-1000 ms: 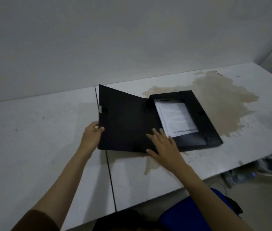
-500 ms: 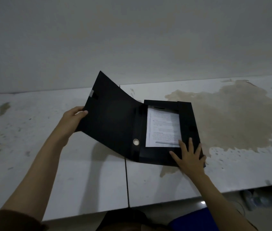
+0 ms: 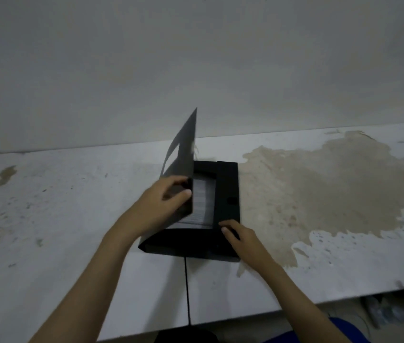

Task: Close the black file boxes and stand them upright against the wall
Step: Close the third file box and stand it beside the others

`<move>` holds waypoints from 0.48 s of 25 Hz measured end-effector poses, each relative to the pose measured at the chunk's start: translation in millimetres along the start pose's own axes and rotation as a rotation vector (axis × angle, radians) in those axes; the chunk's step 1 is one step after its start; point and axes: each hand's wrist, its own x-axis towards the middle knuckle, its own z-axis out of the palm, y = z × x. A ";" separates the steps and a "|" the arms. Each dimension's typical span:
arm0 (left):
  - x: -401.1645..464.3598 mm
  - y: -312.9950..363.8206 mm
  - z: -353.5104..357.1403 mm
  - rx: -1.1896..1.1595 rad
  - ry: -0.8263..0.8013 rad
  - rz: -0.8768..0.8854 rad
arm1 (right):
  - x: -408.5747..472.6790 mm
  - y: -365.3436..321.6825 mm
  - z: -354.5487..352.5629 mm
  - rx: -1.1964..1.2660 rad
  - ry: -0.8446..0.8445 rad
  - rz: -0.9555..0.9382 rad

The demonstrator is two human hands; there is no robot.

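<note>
One black file box (image 3: 228, 191) lies flat on the white table (image 3: 72, 219), near its middle, with white papers (image 3: 202, 206) inside. Its lid (image 3: 183, 154) stands nearly upright along the box's left side, blurred by motion. My left hand (image 3: 163, 204) grips the lid's free edge, thumb on the near face. My right hand (image 3: 240, 240) presses flat on the box's front right corner, fingers spread. No other file box is in view.
A grey wall (image 3: 196, 70) runs along the table's far edge. A large brown stain (image 3: 332, 184) spreads right of the box. A seam (image 3: 187, 288) splits the tabletop in front of the box. Something blue (image 3: 339, 330) sits below the table's front edge.
My left hand has swung the lid up from half-open on the left to nearly upright over the box. My right hand stays pressed on the box's front right corner.
</note>
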 end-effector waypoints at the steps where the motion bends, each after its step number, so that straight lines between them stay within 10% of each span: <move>1: 5.6 -7.9 12.7 0.041 -0.029 0.009 | 2.0 -9.4 -4.0 0.076 0.029 0.029; 12: 30.7 -111.7 73.2 0.478 -0.240 -0.171 | 23.0 -26.4 -9.3 0.595 0.192 0.254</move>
